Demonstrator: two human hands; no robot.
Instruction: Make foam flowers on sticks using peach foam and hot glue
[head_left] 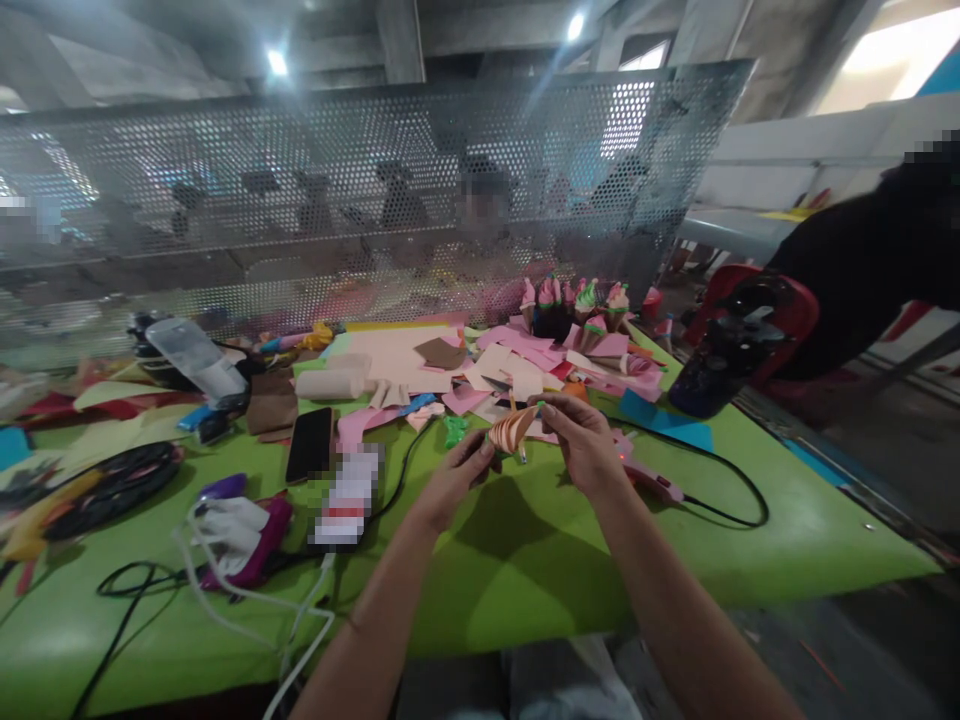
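Over the green tabletop I hold a small cone-shaped craft piece (511, 430) with cream and brown stripes, lying on its side. My left hand (469, 465) grips its left end between thumb and fingers. At the right end my right hand (581, 435) pinches a tiny green piece against or close to the rim; whether it touches is hard to see. A crumpled bright green scrap (454, 431) lies just beyond my left hand. Beside my right wrist rests a pink corded tool (649, 474) with a small red light, possibly a glue gun.
Finished-looking ice cream cone crafts (586, 300) stand at the back by the perforated metal screen (300, 220). Pink paper scraps (525, 347), a phone (310, 445), a tissue pack (244, 540), cables and a dark bottle (701, 375) lie around. A person in black (862, 250) is at right.
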